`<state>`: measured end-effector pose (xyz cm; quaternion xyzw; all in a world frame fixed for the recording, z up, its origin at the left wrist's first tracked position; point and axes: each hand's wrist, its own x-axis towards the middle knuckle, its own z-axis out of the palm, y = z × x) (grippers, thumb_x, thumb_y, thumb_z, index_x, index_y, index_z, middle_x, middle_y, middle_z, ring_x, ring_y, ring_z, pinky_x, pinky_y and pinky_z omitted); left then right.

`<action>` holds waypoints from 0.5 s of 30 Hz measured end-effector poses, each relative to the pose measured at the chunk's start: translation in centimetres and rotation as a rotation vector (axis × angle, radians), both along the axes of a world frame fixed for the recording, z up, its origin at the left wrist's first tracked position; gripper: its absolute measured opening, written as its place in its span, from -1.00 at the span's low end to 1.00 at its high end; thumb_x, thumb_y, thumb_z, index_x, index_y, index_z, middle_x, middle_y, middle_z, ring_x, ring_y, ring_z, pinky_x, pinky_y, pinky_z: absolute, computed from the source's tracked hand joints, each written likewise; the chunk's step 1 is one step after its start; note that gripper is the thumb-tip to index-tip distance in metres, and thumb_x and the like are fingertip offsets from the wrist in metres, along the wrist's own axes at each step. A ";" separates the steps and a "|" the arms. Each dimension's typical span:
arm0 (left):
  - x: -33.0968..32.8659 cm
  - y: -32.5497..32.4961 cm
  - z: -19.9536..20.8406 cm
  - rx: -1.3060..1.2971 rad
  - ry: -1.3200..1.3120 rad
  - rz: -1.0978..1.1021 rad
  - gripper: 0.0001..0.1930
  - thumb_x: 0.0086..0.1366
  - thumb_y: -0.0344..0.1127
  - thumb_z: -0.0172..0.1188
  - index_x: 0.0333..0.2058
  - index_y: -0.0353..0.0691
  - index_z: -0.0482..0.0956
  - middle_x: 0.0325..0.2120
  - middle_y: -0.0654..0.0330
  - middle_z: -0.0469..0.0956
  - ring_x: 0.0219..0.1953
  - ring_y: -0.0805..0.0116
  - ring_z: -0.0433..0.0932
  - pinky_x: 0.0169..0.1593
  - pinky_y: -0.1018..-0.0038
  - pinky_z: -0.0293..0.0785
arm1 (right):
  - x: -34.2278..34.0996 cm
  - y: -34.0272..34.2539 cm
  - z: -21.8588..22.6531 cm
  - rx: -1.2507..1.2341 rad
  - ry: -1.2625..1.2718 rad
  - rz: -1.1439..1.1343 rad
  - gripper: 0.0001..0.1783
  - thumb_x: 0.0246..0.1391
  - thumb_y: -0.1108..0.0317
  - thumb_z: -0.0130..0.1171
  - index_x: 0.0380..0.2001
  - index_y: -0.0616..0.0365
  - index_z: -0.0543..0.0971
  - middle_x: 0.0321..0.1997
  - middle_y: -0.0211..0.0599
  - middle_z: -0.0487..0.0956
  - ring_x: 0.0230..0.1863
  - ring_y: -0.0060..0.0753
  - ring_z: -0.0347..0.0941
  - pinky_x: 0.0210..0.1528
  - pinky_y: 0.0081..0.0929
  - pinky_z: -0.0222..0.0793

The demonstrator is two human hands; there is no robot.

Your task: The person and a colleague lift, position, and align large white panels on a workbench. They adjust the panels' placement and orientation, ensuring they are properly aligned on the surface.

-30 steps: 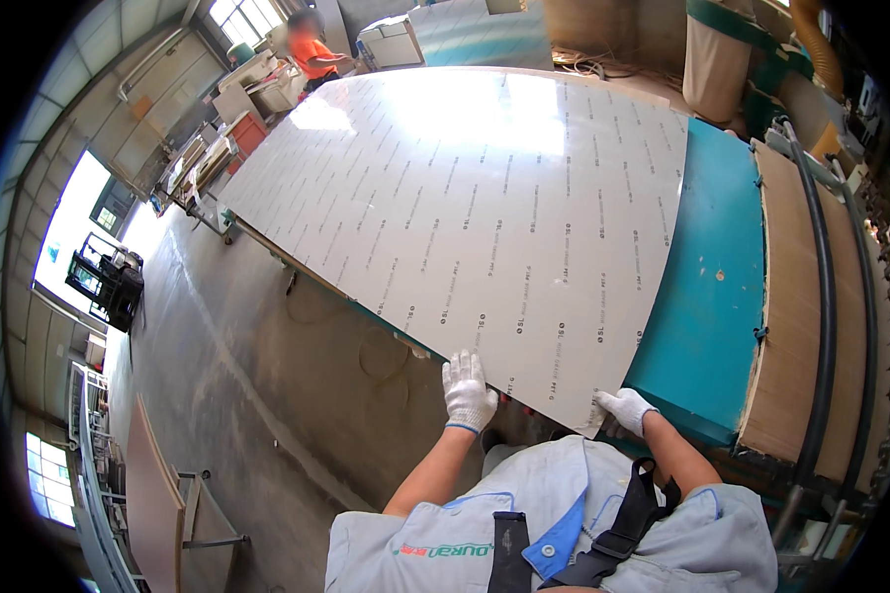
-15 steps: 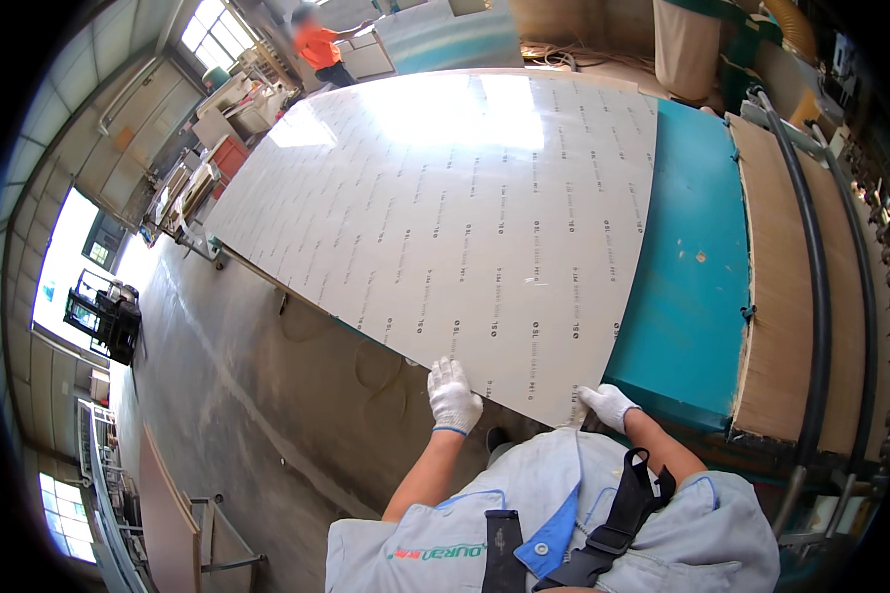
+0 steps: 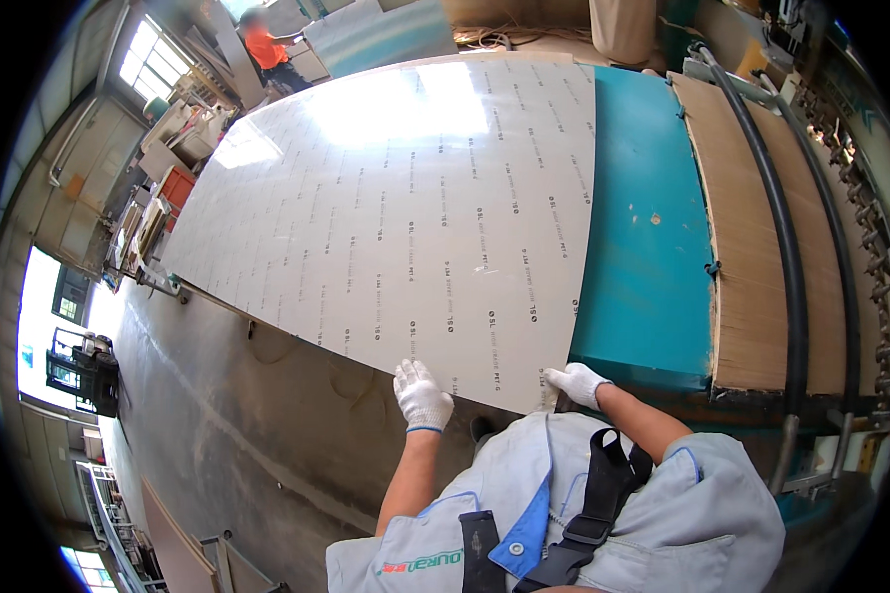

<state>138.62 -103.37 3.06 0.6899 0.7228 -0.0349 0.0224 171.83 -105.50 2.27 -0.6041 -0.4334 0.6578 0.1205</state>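
A large pale grey sheet (image 3: pixel 366 227) with rows of small printed marks and a glossy surface spreads out in front of me. Its near corner points at my waist. My left hand (image 3: pixel 423 397), in a white knit glove, grips the near left edge with the fingers lying over the top; its thumb is hidden. At the sheet's right edge, close to the near corner, my gloved right hand (image 3: pixel 578 383) is closed on the rim, thumb side toward the sheet. Beneath the sheet, a teal flat surface (image 3: pixel 653 217) shows along the right.
Right of the teal surface lies a brown wooden board (image 3: pixel 747 257), crossed by a black bar (image 3: pixel 766 198); a screw-like metal shaft (image 3: pixel 865 277) runs beyond it. A person in orange (image 3: pixel 267 51) stands at the far left. A forklift (image 3: pixel 82 374) is by the bright doorway.
My view has turned to the right, so the scene sits further left in the picture. Both hands keep about the same places on the sheet's edges.
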 end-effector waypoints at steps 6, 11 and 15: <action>-0.1 0.0 -0.2 0.018 -0.016 -0.007 -0.16 0.08 -0.25 0.27 0.34 -0.52 0.29 0.39 -0.31 0.22 0.47 -0.23 0.14 0.52 0.03 0.01 | 0.0 -0.1 0.0 0.038 -0.061 0.002 -0.36 0.32 -0.12 0.07 -0.14 0.38 0.70 -0.30 -0.06 0.74 -0.33 -0.24 0.69 -0.23 -0.32 0.59; -0.2 0.0 -0.1 0.019 -0.025 -0.008 -0.16 0.08 -0.25 0.29 0.33 -0.53 0.30 0.39 -0.30 0.23 0.47 -0.23 0.15 0.51 0.02 0.02 | 0.0 -0.1 0.1 0.059 -0.063 0.003 -0.36 0.32 -0.13 0.09 -0.15 0.37 0.70 -0.30 -0.06 0.73 -0.32 -0.24 0.68 -0.22 -0.31 0.58; -0.2 -0.1 -0.3 0.067 -0.031 -0.020 -0.17 0.05 -0.26 0.28 0.32 -0.52 0.32 0.38 -0.32 0.25 0.45 -0.24 0.19 0.50 0.04 0.06 | -0.2 -0.2 1.1 0.033 -0.047 -0.031 -0.38 0.32 -0.11 0.10 -0.17 0.37 0.70 -0.33 -0.07 0.73 -0.33 -0.24 0.68 -0.25 -0.32 0.56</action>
